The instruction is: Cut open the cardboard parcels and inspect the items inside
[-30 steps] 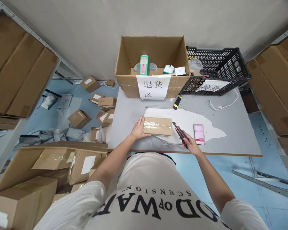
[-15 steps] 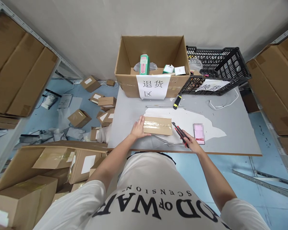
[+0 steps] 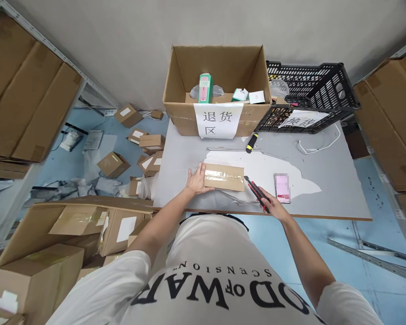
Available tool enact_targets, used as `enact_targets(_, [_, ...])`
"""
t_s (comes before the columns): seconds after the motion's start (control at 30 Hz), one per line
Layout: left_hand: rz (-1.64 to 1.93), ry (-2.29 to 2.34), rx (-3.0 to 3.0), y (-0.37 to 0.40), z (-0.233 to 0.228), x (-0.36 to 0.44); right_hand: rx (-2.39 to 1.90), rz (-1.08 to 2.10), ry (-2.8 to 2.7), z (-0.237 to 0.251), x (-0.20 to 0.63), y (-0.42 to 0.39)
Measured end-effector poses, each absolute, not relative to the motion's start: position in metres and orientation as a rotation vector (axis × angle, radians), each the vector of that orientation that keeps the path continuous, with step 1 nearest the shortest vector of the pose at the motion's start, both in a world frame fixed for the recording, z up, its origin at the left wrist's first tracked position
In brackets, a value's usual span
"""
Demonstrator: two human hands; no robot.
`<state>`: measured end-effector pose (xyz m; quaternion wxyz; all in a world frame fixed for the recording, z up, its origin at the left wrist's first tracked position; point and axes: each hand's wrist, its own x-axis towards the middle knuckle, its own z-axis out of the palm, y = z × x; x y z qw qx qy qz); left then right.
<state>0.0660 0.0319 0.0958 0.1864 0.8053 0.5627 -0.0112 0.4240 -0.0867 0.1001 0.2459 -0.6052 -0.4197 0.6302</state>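
A small taped cardboard box (image 3: 224,177) lies on the grey table, shiny clear tape running along its top. My left hand (image 3: 196,179) grips the box's left end, the thumb along the near side and the fingers at the far corner. In my right hand (image 3: 271,204) is a red and black utility knife (image 3: 257,193), its tip pointing up and left at the box's right end. Whether the tip touches the cardboard I cannot tell. Just right of that hand lies a phone (image 3: 282,188) with a pink screen.
At the table's back stand a large open carton (image 3: 182,118) with a paper sign and a black plastic crate (image 3: 328,92). A black and yellow handle (image 3: 252,142) lies before the carton. Boxes fill a big carton (image 3: 98,201) at lower left; others lie on the floor.
The view has shifted slightly. My left hand still holds the box's left end, and the knife stays beside its right end with hardly any movement.
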Motion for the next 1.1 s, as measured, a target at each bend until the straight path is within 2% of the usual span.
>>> enact_targets(0.33, [-0.035, 1.563, 2.281, 0.032, 0.093, 0.066, -1.659, 1.707, -1.244, 0.111, 0.429, -0.089])
enact_targets(0.63, [-0.078, 1.560, 2.307, 0.034, 0.093, 0.066, -1.614, 1.807, -1.114, 0.112, 0.427, -0.115])
enact_targets(1.1, [0.001, 1.492, 2.310, 0.036, 0.086, 0.064, -1.664, 1.758, -1.145, 0.116, 0.428, -0.133])
